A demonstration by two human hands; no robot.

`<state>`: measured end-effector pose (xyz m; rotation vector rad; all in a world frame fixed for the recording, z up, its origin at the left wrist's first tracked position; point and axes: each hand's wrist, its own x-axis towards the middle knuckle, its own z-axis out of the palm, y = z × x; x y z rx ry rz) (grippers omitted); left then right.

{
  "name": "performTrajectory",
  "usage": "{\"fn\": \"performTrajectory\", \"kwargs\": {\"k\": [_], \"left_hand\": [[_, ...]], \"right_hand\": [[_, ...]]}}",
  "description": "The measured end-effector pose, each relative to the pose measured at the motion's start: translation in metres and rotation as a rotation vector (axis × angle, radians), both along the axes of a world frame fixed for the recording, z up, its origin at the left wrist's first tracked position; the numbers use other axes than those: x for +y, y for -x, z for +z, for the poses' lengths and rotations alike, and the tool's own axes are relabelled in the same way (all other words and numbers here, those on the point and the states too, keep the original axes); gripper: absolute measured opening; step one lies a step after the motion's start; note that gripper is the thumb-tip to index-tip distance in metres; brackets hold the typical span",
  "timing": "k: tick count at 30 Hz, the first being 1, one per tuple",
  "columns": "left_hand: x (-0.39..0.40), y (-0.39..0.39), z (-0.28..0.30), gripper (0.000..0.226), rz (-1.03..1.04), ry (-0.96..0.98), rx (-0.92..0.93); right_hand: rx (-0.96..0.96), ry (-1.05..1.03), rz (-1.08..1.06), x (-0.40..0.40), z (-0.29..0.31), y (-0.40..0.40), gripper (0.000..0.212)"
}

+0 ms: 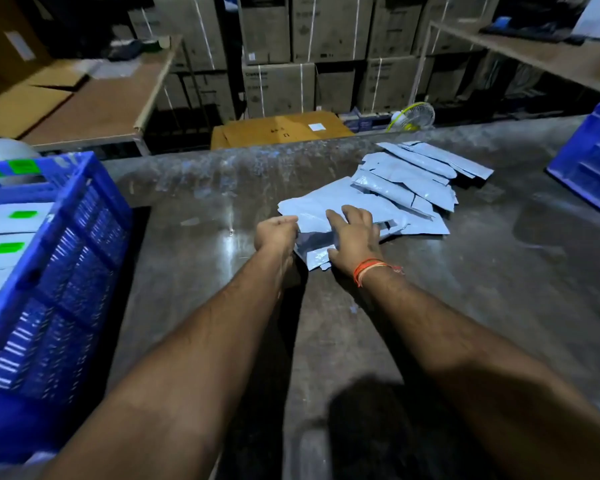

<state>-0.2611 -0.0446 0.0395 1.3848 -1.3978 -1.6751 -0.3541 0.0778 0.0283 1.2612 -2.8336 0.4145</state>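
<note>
The flat grey plastic mailer pouch [312, 213] lies mid-worktop, its long axis running left to right with the right end slightly farther. The left grip [276, 233] curls round its left edge, pinching it. The right grip [354, 233] presses on it, fingers spread straight. A heap of similar grey pouches [413, 181] trails to the far right across the scuffed steel worktop [205, 271]. One blue plastic crate [66, 271] stands at the left.

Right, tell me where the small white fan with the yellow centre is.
Head view, upper right: the fan stands beyond the far edge of the grey table, right of the flat brown carton.
</note>
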Motion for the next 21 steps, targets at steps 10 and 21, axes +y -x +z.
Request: {"fn": "performTrajectory", "kwargs": {"k": [10,21], "left_hand": [[-0.006,-0.076,0.063,0.012,-0.045,0.063,0.114],[0.006,-0.159,0.013,0.042,-0.445,0.389,-0.486]], "right_hand": [[0.186,0.128,-0.054,0.012,0.031,-0.029,0.023],[-0.371,-0.095,0.319,0.071,0.047,-0.044,0.027]]}}
